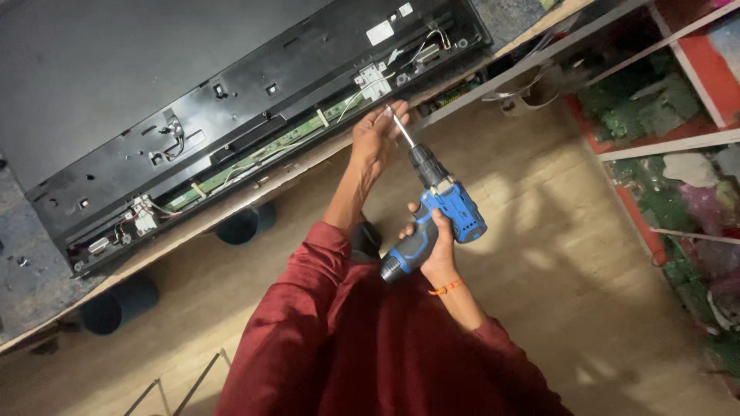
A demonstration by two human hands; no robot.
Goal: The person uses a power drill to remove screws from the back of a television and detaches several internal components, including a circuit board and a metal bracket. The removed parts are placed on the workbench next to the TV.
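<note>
The blue drill hangs over the floor, just off the bench edge. Right hand wraps its grip; left hand pinches the bit tip. Judged best: steady the bit straight before driving near the panel above.

Dim indoors, lit unevenly. Soft bright patches on the floor, light seemingly from the upper right. Dull sheen across the big dark panel, no hard glare. Deep shadow under the bench edge. Sharp enough at the drill and the left hand; softer, smeared on the shelves at the right edge. Tilted view, lines slanting toward the corners. Red sleeves dark, little detail.
</note>
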